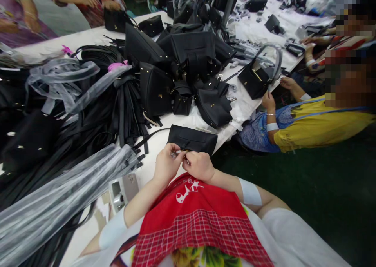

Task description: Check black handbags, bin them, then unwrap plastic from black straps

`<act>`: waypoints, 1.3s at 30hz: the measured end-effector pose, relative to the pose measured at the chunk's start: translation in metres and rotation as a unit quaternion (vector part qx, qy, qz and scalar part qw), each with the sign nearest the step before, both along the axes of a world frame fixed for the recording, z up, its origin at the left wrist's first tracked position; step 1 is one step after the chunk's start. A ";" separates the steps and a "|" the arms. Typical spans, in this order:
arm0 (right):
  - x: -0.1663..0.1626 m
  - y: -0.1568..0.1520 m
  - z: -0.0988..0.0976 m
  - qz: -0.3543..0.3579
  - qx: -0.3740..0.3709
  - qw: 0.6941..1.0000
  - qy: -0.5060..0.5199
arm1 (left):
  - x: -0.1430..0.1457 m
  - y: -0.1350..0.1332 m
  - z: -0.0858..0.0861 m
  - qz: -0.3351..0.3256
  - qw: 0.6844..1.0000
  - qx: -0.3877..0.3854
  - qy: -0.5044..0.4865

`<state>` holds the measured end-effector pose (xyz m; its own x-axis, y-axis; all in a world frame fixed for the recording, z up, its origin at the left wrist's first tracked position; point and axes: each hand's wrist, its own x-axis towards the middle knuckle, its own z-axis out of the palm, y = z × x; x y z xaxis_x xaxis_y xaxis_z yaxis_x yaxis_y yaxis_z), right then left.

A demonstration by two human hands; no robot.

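Observation:
A flat black leather bag piece (192, 138) lies at the near edge of the white table (88, 39). My left hand (166, 166) and my right hand (198, 166) meet at its near edge. Both are closed in a pinch around a small shiny metal part (175, 153) at that edge. A thin black strap (152, 135) runs from the piece toward the left.
Finished black handbags (188, 55) crowd the table's middle. Black straps (123, 114) and clear plastic sleeves (58, 200) pile up on the left. A small grey device (123, 190) sits by my left forearm. A person in a yellow apron (317, 126) handles a bag (255, 79) at the right.

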<state>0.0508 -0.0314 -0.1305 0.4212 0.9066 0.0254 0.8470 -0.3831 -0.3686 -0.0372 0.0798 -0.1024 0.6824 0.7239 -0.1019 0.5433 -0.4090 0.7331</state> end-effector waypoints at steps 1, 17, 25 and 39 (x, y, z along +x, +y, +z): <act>0.000 0.000 0.000 0.005 -0.004 1.000 -0.005 | 0.001 0.000 -0.001 0.004 1.000 -0.002 0.003; 0.010 0.003 0.006 -0.060 0.060 0.978 0.189 | -0.004 0.002 -0.010 -0.114 0.990 0.031 -0.076; 0.014 0.011 -0.012 -0.137 0.172 0.687 0.692 | -0.015 0.026 -0.009 0.010 0.953 -0.252 -0.166; 0.039 -0.006 -0.040 -0.232 0.157 0.727 0.627 | -0.045 0.063 -0.020 0.129 0.789 -0.538 -0.266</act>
